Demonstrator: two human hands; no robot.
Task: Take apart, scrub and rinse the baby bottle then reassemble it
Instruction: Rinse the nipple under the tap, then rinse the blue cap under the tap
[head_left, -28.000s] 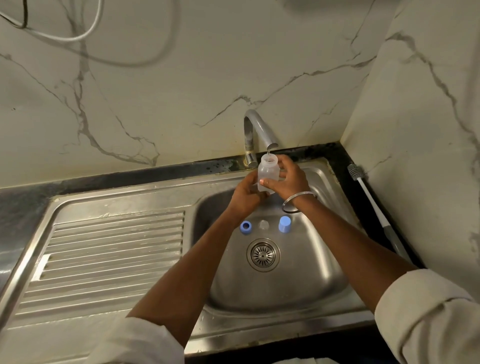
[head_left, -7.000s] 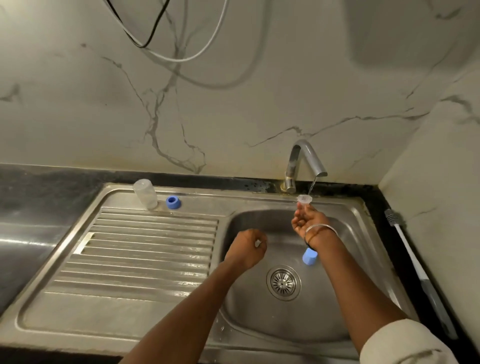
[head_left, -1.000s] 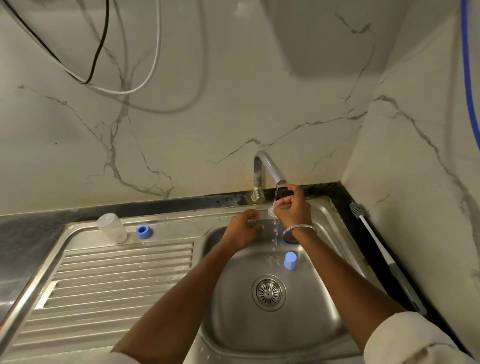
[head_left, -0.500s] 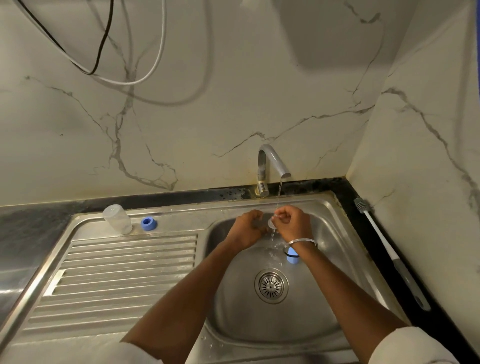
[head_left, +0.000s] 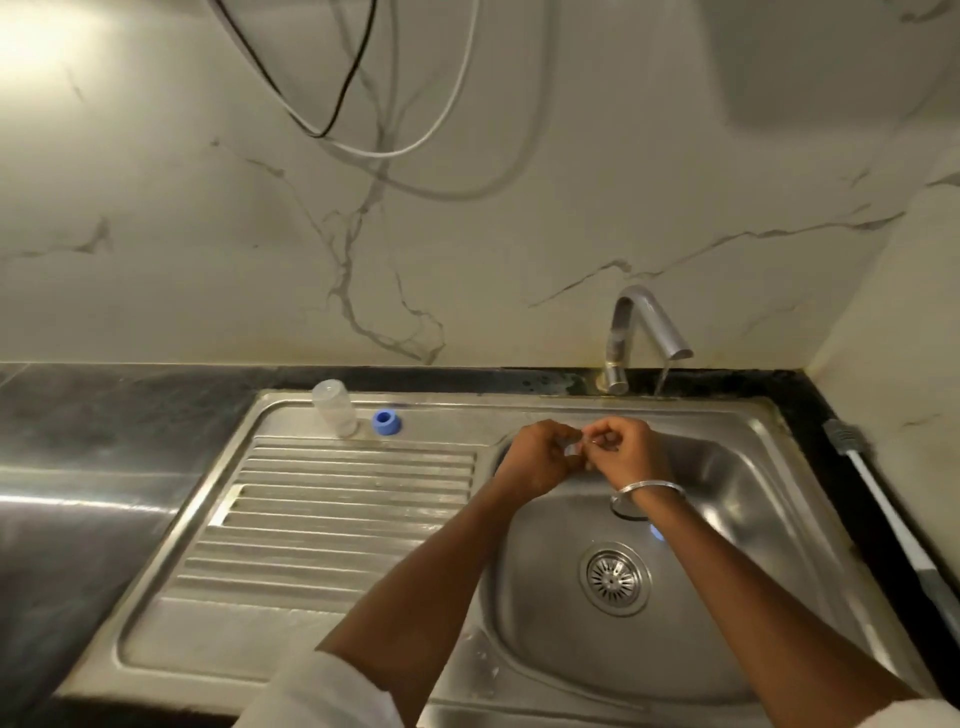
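Both hands, left hand (head_left: 537, 462) and right hand (head_left: 626, 454), pinch the small clear silicone teat (head_left: 573, 450); rinsing looks finished, so next it goes toward the blue plastic ring (head_left: 387, 422) at ten o'clock.

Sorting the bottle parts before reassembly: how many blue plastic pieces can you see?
2. A blue plastic ring stands on the steel drainboard beside the clear plastic bottle. A second blue piece lies in the basin, mostly hidden behind the right forearm. Others may be hidden.
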